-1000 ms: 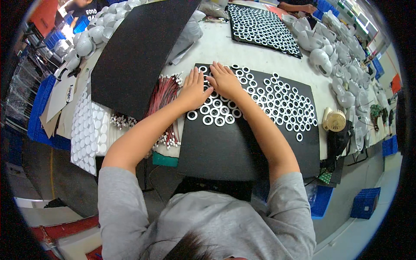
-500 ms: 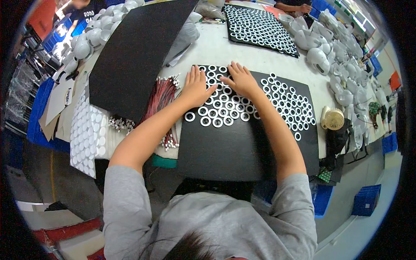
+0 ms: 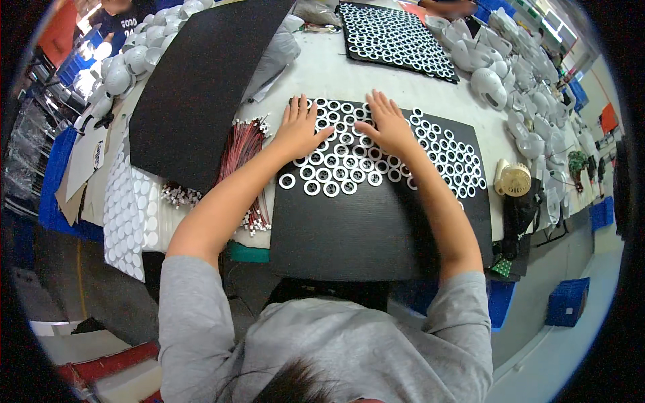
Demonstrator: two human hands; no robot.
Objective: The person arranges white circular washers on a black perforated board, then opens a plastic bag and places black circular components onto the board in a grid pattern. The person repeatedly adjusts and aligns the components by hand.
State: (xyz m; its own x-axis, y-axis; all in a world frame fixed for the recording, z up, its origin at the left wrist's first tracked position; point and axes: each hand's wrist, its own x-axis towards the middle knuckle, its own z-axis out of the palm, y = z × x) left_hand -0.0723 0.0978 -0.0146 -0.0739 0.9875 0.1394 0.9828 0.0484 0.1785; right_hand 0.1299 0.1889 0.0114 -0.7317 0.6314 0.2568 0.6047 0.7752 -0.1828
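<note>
White rings [image 3: 331, 160] with dark centres lie across the far half of a black board [image 3: 356, 235], which sits at the near edge of the worktop [image 3: 316, 75]. They are packed closely but in uneven rows, and one stray ring [image 3: 287, 181] sits apart by the board's left edge. The front half of the board is bare, so it looks roughly half covered. A second board [image 3: 347, 54], toward the worktop's far edge, is filled with rings nearly from edge to edge; measured against that one, a good share of the near board seems left.

The left hand [image 3: 300, 136] lies flat over rings at the board's far left corner, its fingers straight and its thumb spread wide. The right hand [image 3: 393, 132] is held the same way over rings at the middle of the far edge, thumb pointing toward the left hand. Neither grips anything; whether they press or only hover, I cannot tell.

As for writing, a pale card [image 3: 87, 164] by the worktop's left edge bears dark lettering, and another person's dark shirt [image 3: 119, 31] has light lettering. The small label [image 3: 569, 311] on a blue crate [image 3: 559, 295] cannot be read.
</note>
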